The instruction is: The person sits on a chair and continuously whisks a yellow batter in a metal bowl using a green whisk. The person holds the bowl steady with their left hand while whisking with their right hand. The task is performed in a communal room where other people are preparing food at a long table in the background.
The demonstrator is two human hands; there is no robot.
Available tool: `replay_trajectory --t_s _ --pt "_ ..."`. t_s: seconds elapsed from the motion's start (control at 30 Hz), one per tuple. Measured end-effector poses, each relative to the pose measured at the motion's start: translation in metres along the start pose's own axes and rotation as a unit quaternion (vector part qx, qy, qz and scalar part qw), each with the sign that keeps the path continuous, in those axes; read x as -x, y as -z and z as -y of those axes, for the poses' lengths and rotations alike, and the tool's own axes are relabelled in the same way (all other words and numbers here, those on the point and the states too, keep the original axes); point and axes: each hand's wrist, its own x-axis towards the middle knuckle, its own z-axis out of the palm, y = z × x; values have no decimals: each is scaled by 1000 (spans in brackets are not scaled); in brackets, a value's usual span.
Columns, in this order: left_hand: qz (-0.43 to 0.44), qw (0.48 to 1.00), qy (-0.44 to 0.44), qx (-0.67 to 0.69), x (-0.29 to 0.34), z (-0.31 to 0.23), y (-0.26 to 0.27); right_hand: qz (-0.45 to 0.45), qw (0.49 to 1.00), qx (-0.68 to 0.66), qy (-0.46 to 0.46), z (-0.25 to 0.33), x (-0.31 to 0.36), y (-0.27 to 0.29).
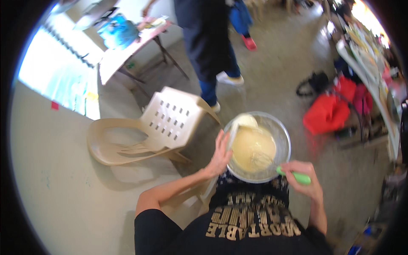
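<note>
A large round bowl (287, 135) with a shiny rim rests at my lap, holding pale yellow batter (250, 142). My right hand (307, 176) is wrapped round the green handle of a whisk (302, 177), whose wire end dips into the batter on the near right side. At the bowl's left rim, my left hand (219, 156) grips a pale, cup-like container (233, 132), tilted toward the bowl. Something cream-coloured (246, 120) shows at its mouth; the container's exact kind cannot be made out.
A beige plastic chair (170, 119) stands close on my left by the wall. Beyond it, a folding table (148, 36) carries a blue container (117, 32). A person (206, 46) stands ahead. Red bags (326, 114) lie on the floor at right, beside a cluttered table (374, 76).
</note>
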Motion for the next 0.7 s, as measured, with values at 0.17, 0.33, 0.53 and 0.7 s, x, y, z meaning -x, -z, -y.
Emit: replay_trajectory --t_s 0.17,0.33,0.53,0.7 --pt "16 1000 11 -18 -2 -11 2 -55 998 25 15 -2 7 8" --pt "24 999 18 -15 -4 -10 0 -86 995 56 -16 -30 8 4" --pt "27 999 28 -22 -2 -9 3 -11 999 -50 -17 -30 11 -12" --pt "27 999 24 -15 -2 -12 3 -96 995 -12 -27 -45 -5 -4"
